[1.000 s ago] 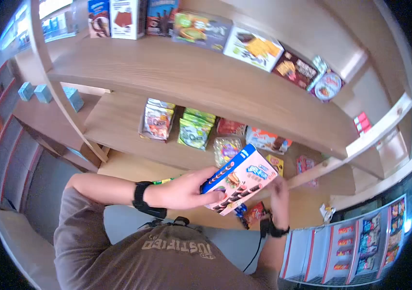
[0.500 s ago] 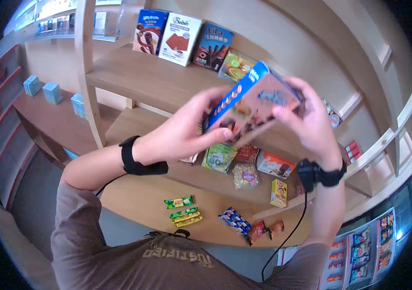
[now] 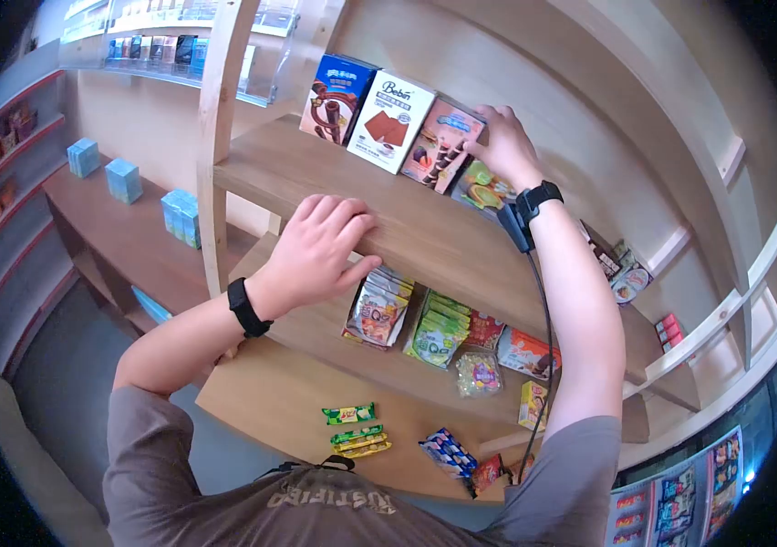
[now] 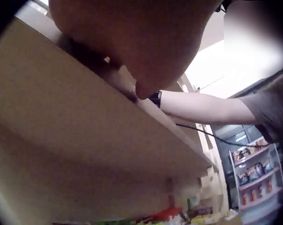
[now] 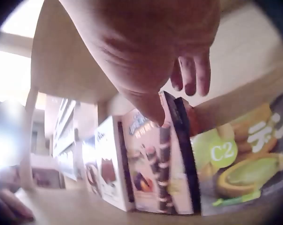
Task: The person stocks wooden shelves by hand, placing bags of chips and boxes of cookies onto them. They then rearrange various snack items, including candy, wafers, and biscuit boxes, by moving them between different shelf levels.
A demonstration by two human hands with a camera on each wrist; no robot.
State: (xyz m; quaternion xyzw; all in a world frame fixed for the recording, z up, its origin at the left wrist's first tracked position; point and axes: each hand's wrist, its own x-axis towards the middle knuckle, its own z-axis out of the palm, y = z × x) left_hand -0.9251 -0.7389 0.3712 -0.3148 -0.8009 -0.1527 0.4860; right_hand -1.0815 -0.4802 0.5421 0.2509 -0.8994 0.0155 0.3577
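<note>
A pink box of wafer rolls stands upright on the upper shelf, between a white biscuit box and a grey-green box. My right hand pinches its upper right edge; in the right wrist view the thumb of that hand lies on the pink front, with a dark box edge just behind. Fingers spread, my left hand rests on the shelf's front edge. Its palm is above the shelf underside in the left wrist view.
A blue box stands at the row's left end, beside a wooden post. Snack bags fill part of the middle shelf. Small packets lie on the lowest surface. A cable hangs from the right wrist.
The pink box has moved from both hands up onto the upper shelf, covering the dark blue box's place. My left hand has let go and lowered to the shelf edge; my right keeps hold.
</note>
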